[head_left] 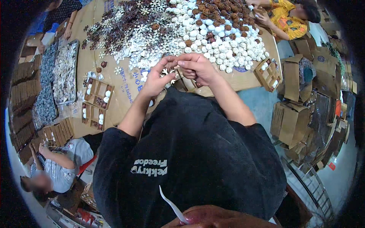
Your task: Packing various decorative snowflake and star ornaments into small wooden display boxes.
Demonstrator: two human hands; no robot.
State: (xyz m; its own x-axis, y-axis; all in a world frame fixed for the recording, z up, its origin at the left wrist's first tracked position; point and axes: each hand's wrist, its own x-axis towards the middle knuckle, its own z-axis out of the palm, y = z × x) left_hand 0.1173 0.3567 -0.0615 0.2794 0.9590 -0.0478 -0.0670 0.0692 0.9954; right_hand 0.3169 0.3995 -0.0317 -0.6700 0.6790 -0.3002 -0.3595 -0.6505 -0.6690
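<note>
Pinching snowflake (166,72) between both hands (178,72)

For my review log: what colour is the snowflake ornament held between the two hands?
Pale cream-white; the snowflake ornament shows between the left hand and right hand in the head view.

Matt cardboard table cover (114,81), white glittery snowflakes (150,57)

Even, fairly bright overhead light falls on the table (114,72) with only soft shadows, while heavy fisheye bending and a black vignette ring the rim, darkest from 7 to 11 o'clock, and fine detail stays slightly soft.
</note>
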